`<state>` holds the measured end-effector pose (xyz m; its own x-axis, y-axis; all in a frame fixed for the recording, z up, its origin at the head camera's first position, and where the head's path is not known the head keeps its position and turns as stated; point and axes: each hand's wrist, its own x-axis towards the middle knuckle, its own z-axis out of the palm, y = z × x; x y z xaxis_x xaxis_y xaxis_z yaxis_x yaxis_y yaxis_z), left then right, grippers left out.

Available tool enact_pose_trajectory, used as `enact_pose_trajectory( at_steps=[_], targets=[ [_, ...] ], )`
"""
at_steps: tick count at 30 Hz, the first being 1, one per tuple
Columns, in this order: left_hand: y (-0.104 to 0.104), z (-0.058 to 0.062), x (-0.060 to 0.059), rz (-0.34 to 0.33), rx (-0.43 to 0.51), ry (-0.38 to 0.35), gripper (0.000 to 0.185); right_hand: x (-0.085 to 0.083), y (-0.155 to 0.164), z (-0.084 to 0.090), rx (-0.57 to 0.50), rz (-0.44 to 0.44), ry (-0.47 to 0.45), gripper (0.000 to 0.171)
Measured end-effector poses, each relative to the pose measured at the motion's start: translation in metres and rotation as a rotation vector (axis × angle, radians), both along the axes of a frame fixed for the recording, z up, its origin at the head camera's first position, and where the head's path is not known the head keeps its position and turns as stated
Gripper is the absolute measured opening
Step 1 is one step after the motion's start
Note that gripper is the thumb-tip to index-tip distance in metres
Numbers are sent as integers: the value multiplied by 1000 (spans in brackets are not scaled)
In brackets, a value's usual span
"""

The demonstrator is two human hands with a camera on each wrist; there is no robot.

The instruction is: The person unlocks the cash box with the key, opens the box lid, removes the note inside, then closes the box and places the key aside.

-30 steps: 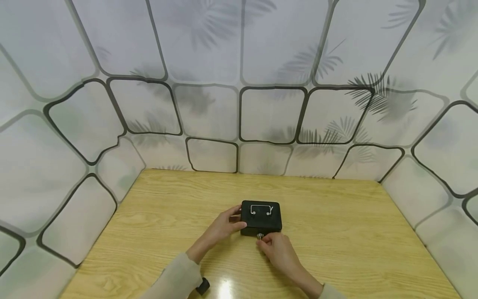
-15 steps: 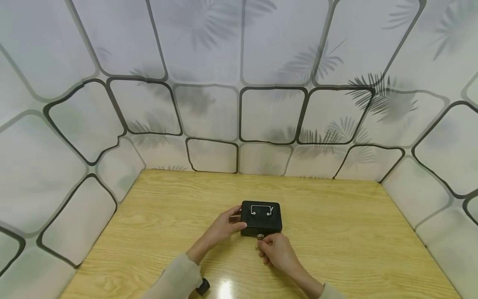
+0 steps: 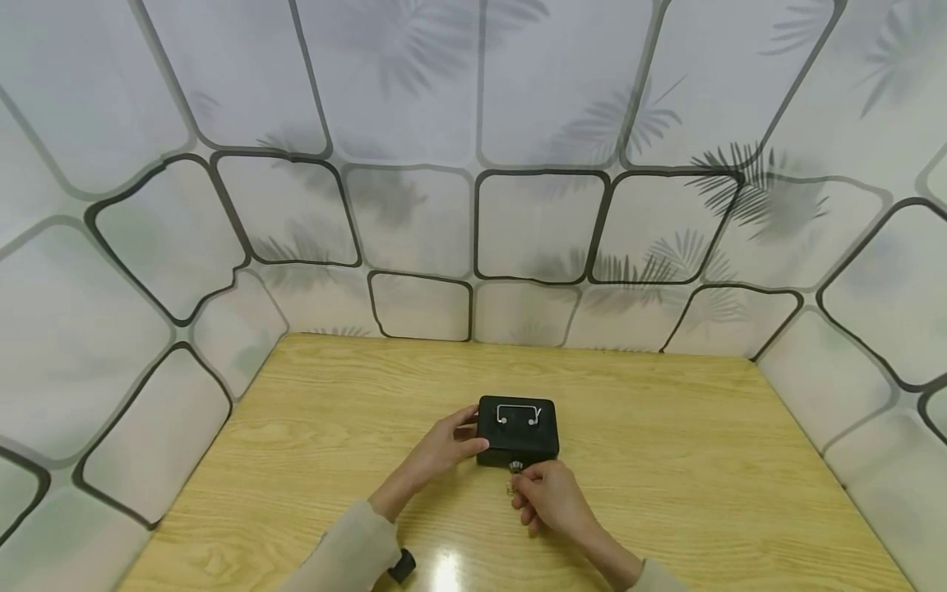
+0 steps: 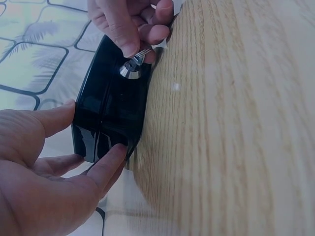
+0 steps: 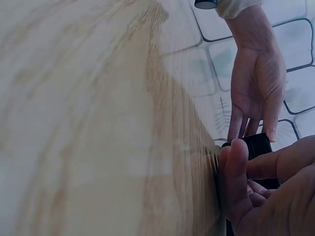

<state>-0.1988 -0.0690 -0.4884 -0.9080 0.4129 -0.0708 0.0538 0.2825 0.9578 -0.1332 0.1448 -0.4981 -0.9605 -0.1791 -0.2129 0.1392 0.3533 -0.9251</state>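
Low in the head frame, just right of centre, we see a small black box [image 3: 518, 432], glossy and round-cornered, flat on the worktop [image 3: 666, 460]. A thin silvery wire handle [image 3: 518, 407] lies on its lid, and a flared, polished lock [image 4: 130, 71] juts from its front. Our left hand [image 3: 446, 444], fingers spread and fairly straight, rests its thumb on the lid's edge and its fingers against the box's left side. Our right hand [image 3: 551, 493] has its fingers curled in, pinching a small metal key [image 4: 142, 55] at the lock; the fingertips hide much of it. Yellowish wood grain streaks the worktop. Behind, a pale backdrop [image 3: 414, 218] carries dark rounded outlines and feathery leaf prints. Our left sleeve [image 3: 348, 547] is cream.
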Motion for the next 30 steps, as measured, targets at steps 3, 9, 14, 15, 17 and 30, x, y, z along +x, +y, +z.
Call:
enact_pose_trajectory(
  at_steps=[3,9,14,15,17,30],
  targets=[
    [0,0,0,-2,0,6,67,0,1,1,-13,-5,-29,22],
    [1,1,1,-2,10,10,67,0,2,1,-59,-3,-73,23],
    [1,1,1,1,1,10,67,-2,4,0,-162,12,-122,22],
    [1,1,1,1,0,11,66,-2,5,0,-183,14,-137,22],
    [1,1,1,1,1,13,66,-2,6,0,-220,19,-163,23],
    [1,-1,0,-20,25,18,67,-3,11,-2,-335,17,-286,23]
  ],
)
